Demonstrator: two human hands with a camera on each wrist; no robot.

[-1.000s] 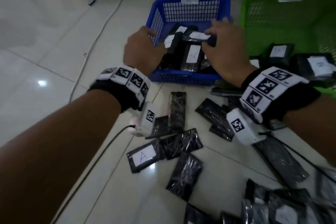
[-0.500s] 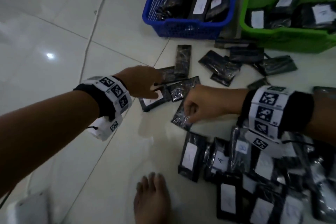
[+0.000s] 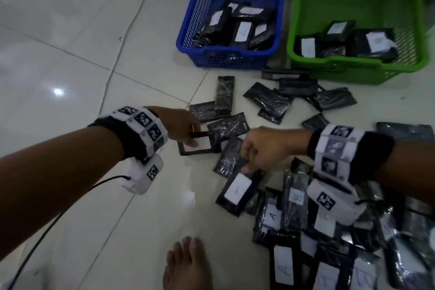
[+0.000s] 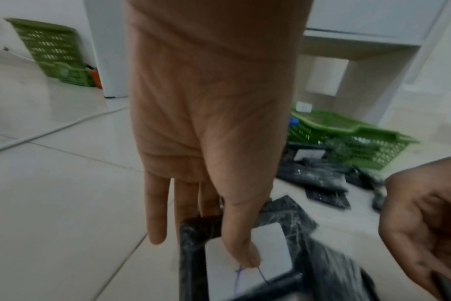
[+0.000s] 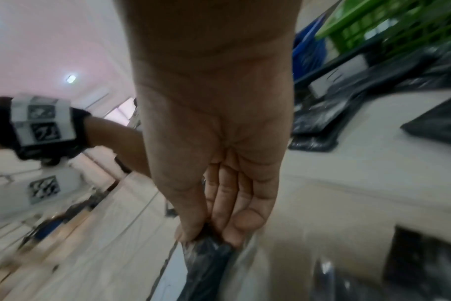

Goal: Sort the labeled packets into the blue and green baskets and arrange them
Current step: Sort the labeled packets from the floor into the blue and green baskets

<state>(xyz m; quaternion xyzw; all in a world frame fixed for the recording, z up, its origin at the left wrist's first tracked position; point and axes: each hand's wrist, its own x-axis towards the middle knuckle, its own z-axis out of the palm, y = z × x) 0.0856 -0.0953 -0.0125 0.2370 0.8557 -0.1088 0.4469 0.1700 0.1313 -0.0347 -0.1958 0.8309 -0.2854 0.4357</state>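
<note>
The blue basket (image 3: 226,55) and the green basket (image 3: 353,67) stand side by side at the far end, each with several labeled black packets inside. My left hand (image 3: 193,135) grips a black packet with a white label (image 3: 199,146) on the floor; in the left wrist view the thumb (image 4: 241,244) presses on that packet's label (image 4: 273,250) while the fingers go behind it. My right hand (image 3: 249,168) pinches the top edge of another labeled packet (image 3: 237,189). In the right wrist view, thumb and fingertips (image 5: 191,228) squeeze its crumpled black edge (image 5: 209,256).
Loose face-down packets (image 3: 268,101) lie between my hands and the baskets. A dense heap of labeled packets (image 3: 317,231) fills the lower right. A bare foot (image 3: 186,263) is at the bottom centre, and a white cable (image 3: 131,30) runs over the tiles on the left.
Both hands came back from the blue basket to the floor. The left hand keeps the labeled packet; the right hand shifted from a face-down packet to a labeled one nearer me.
</note>
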